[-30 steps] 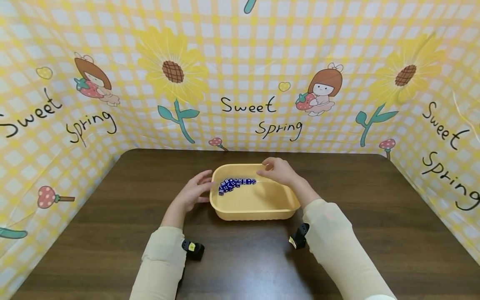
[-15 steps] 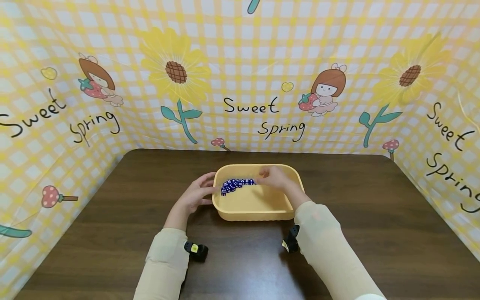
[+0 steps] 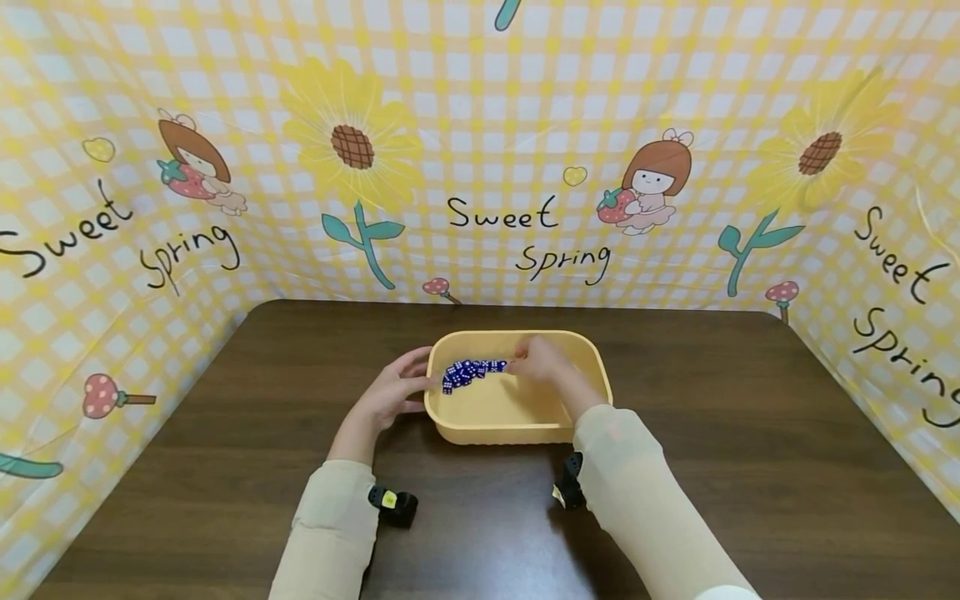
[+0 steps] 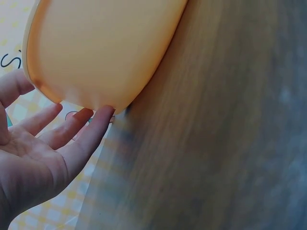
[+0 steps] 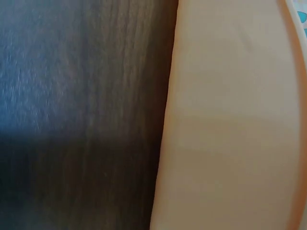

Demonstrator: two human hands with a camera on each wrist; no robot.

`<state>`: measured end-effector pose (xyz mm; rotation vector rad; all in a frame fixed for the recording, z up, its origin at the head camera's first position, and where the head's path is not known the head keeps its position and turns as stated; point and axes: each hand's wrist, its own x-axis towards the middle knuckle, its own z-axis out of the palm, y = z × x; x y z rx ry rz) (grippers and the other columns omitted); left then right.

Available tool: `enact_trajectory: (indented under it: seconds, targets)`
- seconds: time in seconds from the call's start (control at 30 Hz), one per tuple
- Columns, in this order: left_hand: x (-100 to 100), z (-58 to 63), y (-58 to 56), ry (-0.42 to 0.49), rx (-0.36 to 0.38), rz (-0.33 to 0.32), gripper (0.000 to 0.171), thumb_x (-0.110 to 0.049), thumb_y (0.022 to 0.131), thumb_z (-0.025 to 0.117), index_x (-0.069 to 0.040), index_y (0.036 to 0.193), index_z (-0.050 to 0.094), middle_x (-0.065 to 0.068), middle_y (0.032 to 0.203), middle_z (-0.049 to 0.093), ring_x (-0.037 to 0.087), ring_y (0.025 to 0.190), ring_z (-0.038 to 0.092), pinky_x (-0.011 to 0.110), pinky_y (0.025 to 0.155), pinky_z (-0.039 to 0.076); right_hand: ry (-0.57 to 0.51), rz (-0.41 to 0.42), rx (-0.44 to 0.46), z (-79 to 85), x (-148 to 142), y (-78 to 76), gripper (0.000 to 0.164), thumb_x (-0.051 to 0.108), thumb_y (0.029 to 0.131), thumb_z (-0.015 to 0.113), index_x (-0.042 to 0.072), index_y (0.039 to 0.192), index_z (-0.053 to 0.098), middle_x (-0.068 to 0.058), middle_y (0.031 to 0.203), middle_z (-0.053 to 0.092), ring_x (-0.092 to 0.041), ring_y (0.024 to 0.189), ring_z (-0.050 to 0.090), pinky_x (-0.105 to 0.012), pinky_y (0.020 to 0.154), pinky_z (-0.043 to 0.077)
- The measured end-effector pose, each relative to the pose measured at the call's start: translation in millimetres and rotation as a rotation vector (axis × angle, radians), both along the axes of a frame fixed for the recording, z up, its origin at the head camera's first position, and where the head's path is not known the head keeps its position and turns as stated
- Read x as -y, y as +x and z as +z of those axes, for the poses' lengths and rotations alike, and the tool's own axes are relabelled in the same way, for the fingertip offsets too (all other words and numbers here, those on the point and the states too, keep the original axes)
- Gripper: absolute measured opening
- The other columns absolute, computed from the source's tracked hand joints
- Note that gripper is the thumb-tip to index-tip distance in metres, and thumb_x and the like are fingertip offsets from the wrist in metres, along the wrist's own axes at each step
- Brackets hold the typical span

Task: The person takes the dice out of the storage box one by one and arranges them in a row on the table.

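A yellow plastic basin (image 3: 517,435) stands on the table. Blue dice (image 3: 459,377) with white dots lie inside along its back wall, bunched at the left and trailing into a row to the right. My left hand (image 3: 390,390) is at the basin's left end; in the left wrist view its nearly straight fingers (image 4: 86,139) touch the outer wall, thumb at the rim. My right hand (image 3: 543,365) reaches inside over the front, fingers bent, tips right at the row's right end. Whether they pinch a die I cannot tell. The right wrist view shows only the basin's outer wall (image 5: 230,124) and tabletop.
The dark wooden table (image 3: 225,467) spreads around the basin. A yellow checked cloth (image 3: 480,125) hangs behind and at both sides. Black wrist cameras sit below each sleeve, the left camera (image 3: 393,504) close over the tabletop.
My right hand has come from above the basin's back rim down and left, into the basin, to the end of the dice row. My left hand stays at the basin's left end.
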<state>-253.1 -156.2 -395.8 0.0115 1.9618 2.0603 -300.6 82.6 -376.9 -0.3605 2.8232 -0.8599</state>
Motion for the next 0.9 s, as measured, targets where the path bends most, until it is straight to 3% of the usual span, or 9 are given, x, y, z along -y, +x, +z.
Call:
enact_trajectory:
  seconds: [0.17, 0.27, 0.37, 0.5, 0.63, 0.9]
  targets:
    - [-0.5, -1.7, 0.7, 0.001, 0.0, 0.005, 0.056, 0.002, 0.081, 0.052, -0.012, 0.132, 0.032, 0.018, 0.131, 0.034, 0.034, 0.108, 0.042, 0.047, 0.073, 0.043, 0.068, -0.067, 0.018, -1.9, 4.0, 0.3, 0.02, 0.025, 0.075, 0.065, 0.007, 0.073, 0.056, -0.002, 0.068, 0.052, -0.014, 0.06, 0.045, -0.027, 0.055, 0.037]
    - [-0.9, -2.4, 1.1, 0.0, -0.002, 0.002, 0.056, 0.002, 0.082, 0.052, -0.012, 0.132, 0.032, 0.018, 0.131, 0.034, 0.035, 0.109, 0.041, 0.047, 0.073, 0.043, 0.083, -0.087, 0.024, -3.9, 5.2, 0.3, 0.029, 0.024, 0.076, 0.064, 0.012, 0.058, 0.045, 0.001, 0.054, 0.041, -0.012, 0.05, 0.038, -0.025, 0.046, 0.031]
    - [-1.0, -2.9, 1.1, 0.004, 0.0, 0.005, 0.056, 0.002, 0.082, 0.052, -0.012, 0.132, 0.032, 0.018, 0.131, 0.034, 0.035, 0.109, 0.041, 0.047, 0.073, 0.043, 0.089, -0.106, 0.023, -6.2, 6.0, -0.4, 0.035, 0.024, 0.076, 0.063, 0.014, 0.054, 0.038, 0.003, 0.049, 0.036, -0.011, 0.047, 0.035, -0.024, 0.044, 0.028]
    - [-0.6, -3.6, 1.0, 0.003, 0.001, 0.006, 0.057, 0.002, 0.082, 0.053, -0.013, 0.132, 0.032, 0.018, 0.131, 0.034, 0.035, 0.109, 0.041, 0.047, 0.074, 0.043, 0.093, -0.134, 0.019, -8.7, 6.7, -1.2, 0.026, 0.023, 0.075, 0.064, 0.013, 0.058, 0.046, 0.002, 0.054, 0.043, -0.012, 0.05, 0.039, -0.025, 0.046, 0.031]
    - [0.3, -3.7, 1.5, 0.002, 0.001, 0.002, 0.057, 0.002, 0.082, 0.053, -0.013, 0.133, 0.031, 0.017, 0.132, 0.032, 0.035, 0.11, 0.04, 0.047, 0.074, 0.043, 0.088, -0.169, 0.006, -12.4, 7.5, -2.2, 0.013, 0.022, 0.073, 0.064, 0.011, 0.073, 0.058, 0.0, 0.068, 0.054, -0.015, 0.061, 0.047, -0.028, 0.054, 0.037]
    - [1.2, -2.4, 1.0, 0.007, -0.001, 0.005, 0.057, 0.001, 0.081, 0.054, -0.015, 0.132, 0.033, 0.016, 0.131, 0.034, 0.033, 0.109, 0.041, 0.046, 0.073, 0.043, 0.027, -0.227, -0.01, -18.1, 8.6, -3.1, 0.013, 0.021, 0.074, 0.064, 0.01, 0.081, 0.061, -0.001, 0.078, 0.057, -0.017, 0.068, 0.05, -0.031, 0.061, 0.038]
